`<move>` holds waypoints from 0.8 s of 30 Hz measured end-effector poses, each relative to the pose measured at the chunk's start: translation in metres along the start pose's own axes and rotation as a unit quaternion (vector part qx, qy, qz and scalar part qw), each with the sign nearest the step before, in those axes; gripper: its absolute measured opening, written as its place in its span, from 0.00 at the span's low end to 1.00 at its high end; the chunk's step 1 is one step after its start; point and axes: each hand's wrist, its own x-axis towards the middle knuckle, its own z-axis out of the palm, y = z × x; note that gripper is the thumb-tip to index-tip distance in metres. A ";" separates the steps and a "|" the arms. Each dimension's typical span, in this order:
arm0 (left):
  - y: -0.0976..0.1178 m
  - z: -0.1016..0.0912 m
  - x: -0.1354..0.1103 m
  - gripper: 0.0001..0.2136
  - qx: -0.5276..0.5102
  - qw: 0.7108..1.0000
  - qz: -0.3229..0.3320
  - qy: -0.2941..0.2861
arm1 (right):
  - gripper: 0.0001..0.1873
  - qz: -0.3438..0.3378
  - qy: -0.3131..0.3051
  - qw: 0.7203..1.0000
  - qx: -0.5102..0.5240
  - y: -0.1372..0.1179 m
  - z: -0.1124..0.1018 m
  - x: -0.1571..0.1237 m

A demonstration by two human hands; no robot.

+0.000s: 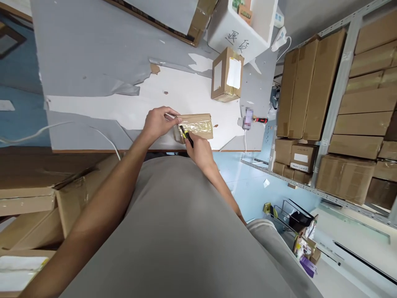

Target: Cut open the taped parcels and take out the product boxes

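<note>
Torn grey-and-white workbench [80, 62] fills the upper frame; small cardboard box [203, 118] sits near its front edge, centre frame. Left hand [158, 123] pinches the box's left end, thumb and fingers; right hand [201, 152] has fingers wrapped around a utility knife [187, 137], tip at the clear tape [200, 127]. Reads as tape-cutting; next move calls for a shallow stroke, left fingertips clear.

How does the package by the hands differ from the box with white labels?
The package is low and flat; the box is chunkier and stands taller. Shiny tape covers much of the package's top, whereas the box bears white labels. The left hand holds the package; the box stands unheld. Both are brown cardboard.
</note>
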 end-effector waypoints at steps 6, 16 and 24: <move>-0.002 -0.002 0.002 0.14 0.002 1.000 0.023 -0.017 | 0.18 0.047 -0.011 0.998 -0.050 -0.025 -0.002 -0.004; -0.008 0.003 -0.007 0.11 -0.019 0.999 0.027 -0.003 | 0.19 0.105 -0.049 0.987 -0.116 -0.054 0.000 -0.004; -0.002 0.007 -0.011 0.10 0.004 0.999 0.035 0.012 | 0.19 0.116 -0.072 0.985 -0.106 -0.049 0.002 -0.031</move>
